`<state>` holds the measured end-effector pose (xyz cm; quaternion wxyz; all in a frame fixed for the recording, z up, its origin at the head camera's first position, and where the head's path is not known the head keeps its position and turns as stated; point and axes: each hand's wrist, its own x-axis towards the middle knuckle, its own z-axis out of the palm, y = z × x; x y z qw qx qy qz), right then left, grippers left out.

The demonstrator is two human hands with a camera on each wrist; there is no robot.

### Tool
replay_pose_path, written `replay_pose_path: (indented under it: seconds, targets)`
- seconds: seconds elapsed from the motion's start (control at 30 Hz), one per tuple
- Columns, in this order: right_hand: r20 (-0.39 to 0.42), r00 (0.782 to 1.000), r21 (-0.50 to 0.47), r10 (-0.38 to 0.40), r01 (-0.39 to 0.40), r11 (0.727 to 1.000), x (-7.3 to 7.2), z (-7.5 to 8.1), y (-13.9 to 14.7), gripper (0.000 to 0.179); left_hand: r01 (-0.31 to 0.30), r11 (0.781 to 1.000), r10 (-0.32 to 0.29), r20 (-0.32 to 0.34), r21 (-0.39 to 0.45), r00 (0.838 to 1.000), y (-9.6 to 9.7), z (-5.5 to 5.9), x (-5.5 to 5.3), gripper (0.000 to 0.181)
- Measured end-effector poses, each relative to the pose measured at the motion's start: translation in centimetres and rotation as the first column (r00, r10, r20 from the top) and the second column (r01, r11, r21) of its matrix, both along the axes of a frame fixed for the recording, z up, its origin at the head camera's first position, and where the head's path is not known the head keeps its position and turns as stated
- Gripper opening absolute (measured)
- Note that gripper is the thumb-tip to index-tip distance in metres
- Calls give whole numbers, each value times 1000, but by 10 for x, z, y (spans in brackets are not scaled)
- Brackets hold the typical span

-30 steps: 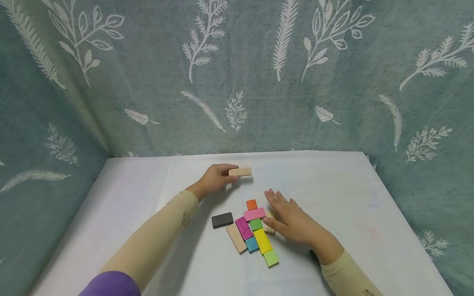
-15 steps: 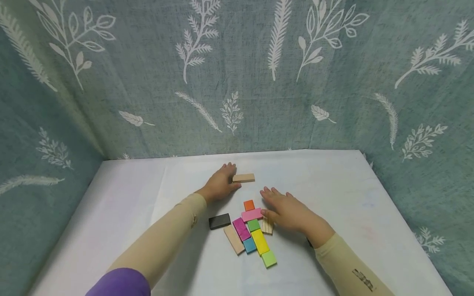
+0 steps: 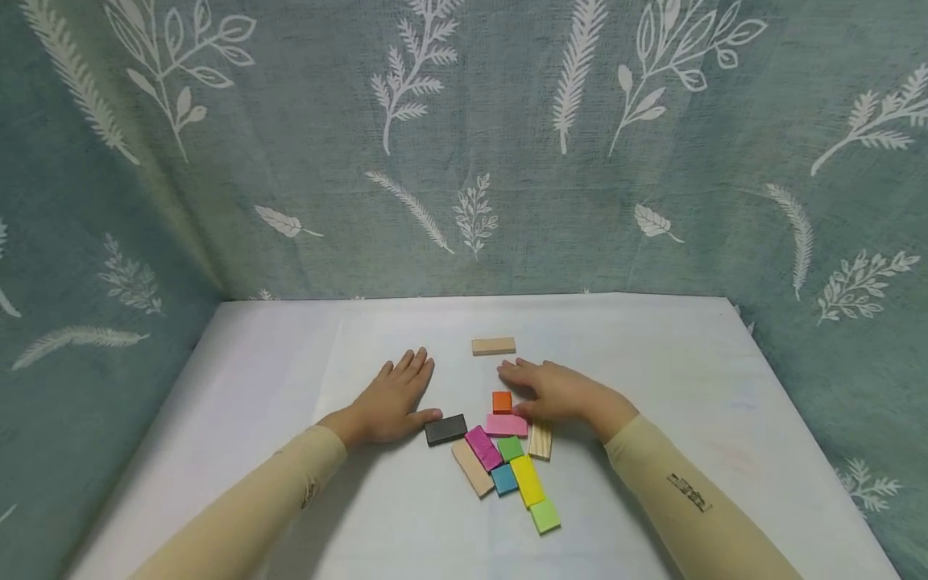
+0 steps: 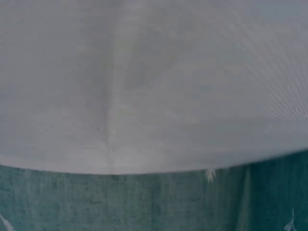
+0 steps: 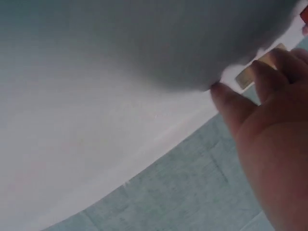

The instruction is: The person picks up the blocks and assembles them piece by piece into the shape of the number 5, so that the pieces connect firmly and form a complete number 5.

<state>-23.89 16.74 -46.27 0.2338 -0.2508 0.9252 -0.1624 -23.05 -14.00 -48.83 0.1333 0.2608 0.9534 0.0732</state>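
Orange, the small block [image 3: 502, 403] just beyond the pink block [image 3: 506, 425] on the counter [image 3: 667, 362] should handle light and stiff, best pinched by opposite sides. The right hand [image 3: 565, 392] curves beside it, fingers parted; the left hand [image 3: 387, 403] lies spread.

Left arm [image 3: 246, 499] and right arm [image 3: 699, 499] slant from the bottom edge; left hand [image 3: 387, 401] spreads below centre-left, right hand [image 3: 564, 391] points leftward below centre-right, thumb apart.
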Motion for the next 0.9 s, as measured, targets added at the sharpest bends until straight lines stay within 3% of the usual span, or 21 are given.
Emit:
replay_pose_path:
  seconds: [0.13,0.27,0.43,0.77,0.9]
  targets:
    - [-49,999,15,11,-10,1000,10,-1,0,83,26,1000,-26,-68,5,997,-1,-9,1,93]
    - [-133,991,60,14,-6,998,15,-4,-10,84,13,1000,-12,-74,11,997,-1,-14,1,93]
    - [-181,983,84,29,-14,996,16,-9,-15,74,-1,1000,0,-63,-2,998,-1,-16,2,93]
    - [-155,987,-1,27,-27,1000,8,-14,-1,57,-7,1000,7,-71,-2,997,-1,-15,2,93]
    - [-101,992,-89,-69,60,994,2,-11,13,56,-14,1000,13,-82,-6,997,0,-18,1,94]
